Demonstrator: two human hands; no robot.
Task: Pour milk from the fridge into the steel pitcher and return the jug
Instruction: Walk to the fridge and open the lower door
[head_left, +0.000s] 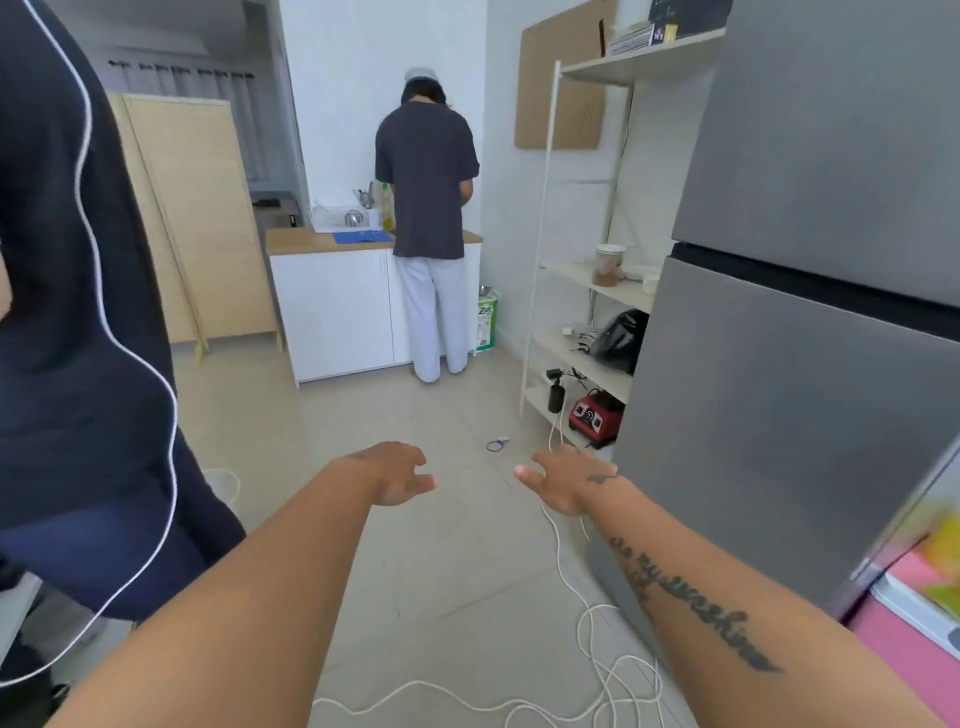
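2 hands: left hand (397, 470) and right hand (563, 480) reach forward over the floor, palms turned toward each other, both empty.
Left fingers: (423, 480) loosely curled and apart, gripping nothing.
Right fingers: (524, 475) spread apart, gripping nothing.
Fridge: (810, 322) stands just to the right of the right hand, not touched by it; both doors are closed.
Milk jug and steel pitcher: neither can be seen.
Fridge surface: flat brushed grey metal in 2 door panels, with a dark band between them.
Floor: (457, 561) pale square tiles, smooth and matte.
Cable: (558, 545) thin white cord, lying in loose loops on the floor below the right forearm.
Shelf unit: (587, 291) white slim frame with pale wood boards, beside the fridge; it carries a jar, a black bag and a red appliance at the bottom.
Tabletop: (296, 241) light wood over white cabinet doors at the far wall, with a blue mat on it.
People: 1 person in a dark shirt and pale trousers (428, 208) stands at that tabletop, back turned; another person in dark blue (72, 312) stands close on the left with a white wire hanging down the clothing.
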